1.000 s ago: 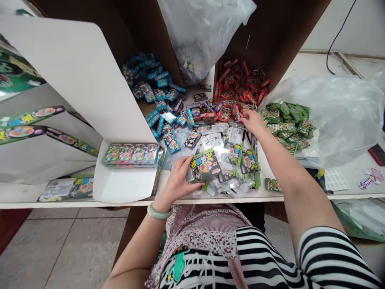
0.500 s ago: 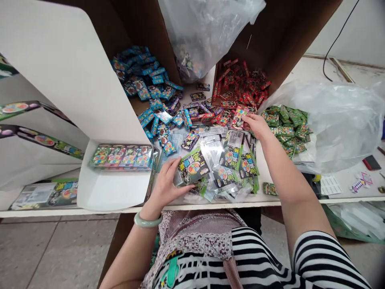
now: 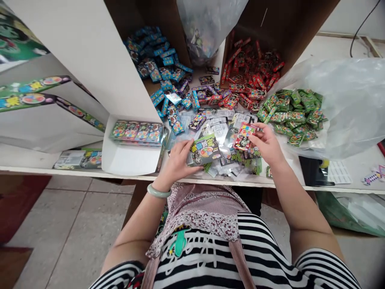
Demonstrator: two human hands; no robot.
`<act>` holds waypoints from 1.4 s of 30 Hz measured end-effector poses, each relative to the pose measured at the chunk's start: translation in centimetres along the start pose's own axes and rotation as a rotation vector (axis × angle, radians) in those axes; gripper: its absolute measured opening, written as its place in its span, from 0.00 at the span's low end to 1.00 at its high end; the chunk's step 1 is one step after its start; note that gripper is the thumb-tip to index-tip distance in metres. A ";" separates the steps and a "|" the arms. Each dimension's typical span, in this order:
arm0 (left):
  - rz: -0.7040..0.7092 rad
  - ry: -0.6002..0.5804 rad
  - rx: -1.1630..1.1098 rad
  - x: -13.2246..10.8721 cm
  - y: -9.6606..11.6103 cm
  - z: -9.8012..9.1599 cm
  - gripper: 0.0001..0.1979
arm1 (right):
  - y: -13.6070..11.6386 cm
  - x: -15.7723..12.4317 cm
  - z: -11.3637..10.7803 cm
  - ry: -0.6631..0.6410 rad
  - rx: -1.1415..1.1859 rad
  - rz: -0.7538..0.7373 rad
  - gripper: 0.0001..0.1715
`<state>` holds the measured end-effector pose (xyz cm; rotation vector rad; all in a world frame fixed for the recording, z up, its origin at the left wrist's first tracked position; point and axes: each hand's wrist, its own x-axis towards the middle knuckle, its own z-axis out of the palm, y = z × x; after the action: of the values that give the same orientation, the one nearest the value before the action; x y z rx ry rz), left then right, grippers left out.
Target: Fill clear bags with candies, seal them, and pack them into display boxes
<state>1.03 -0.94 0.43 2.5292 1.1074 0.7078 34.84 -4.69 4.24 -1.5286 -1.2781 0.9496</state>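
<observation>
My left hand point(image 3: 180, 162) has its thumb and fingers around the near left edge of a black and green printed plastic pouch point(image 3: 206, 151), above a loose heap of similar pouches point(image 3: 224, 124). My right hand point(image 3: 267, 145) pinches a small red candy box point(image 3: 244, 135) between thumb and fingers, just right of that pouch. A purple box point(image 3: 197, 121) and a blue box point(image 3: 176, 123) lie beyond my left hand. To the left stands an open white carton point(image 3: 130, 157) with a row of small coloured boxes point(image 3: 136, 131) along its far side.
Piles of blue boxes point(image 3: 164, 60) and red boxes point(image 3: 255, 76) spill from brown cartons at the back. Green packets point(image 3: 296, 112) lie on a clear plastic bag point(image 3: 355, 100) at the right. Another bag point(image 3: 207, 32) hangs between the cartons. The table's front edge point(image 3: 288, 184) runs close by me.
My right hand has drawn the red box back from the red pile towards the pouch in my left hand. The camera view has shifted, so the table sits higher in the picture.
</observation>
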 end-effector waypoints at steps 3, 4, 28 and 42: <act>0.036 0.004 0.035 0.2 0.4 0.0 0.53 | -1.2 -0.9 0.9 0.019 -0.004 -0.069 0.30; 0.053 0.007 0.040 0.3 0.5 0.0 0.53 | -1.6 -1.2 1.3 0.011 -0.008 -0.084 0.30; -0.112 0.044 -0.252 -1.0 0.0 0.5 0.55 | -2.7 4.9 6.8 -0.133 -0.260 -0.258 0.26; -0.121 0.134 -0.301 -3.5 -1.7 -0.6 0.54 | -2.1 14.3 17.0 -0.057 -0.528 -0.130 0.22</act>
<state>-2.36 -2.45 -0.94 2.1715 1.0934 0.9442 20.65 12.23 0.97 -1.7903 -1.7414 0.5987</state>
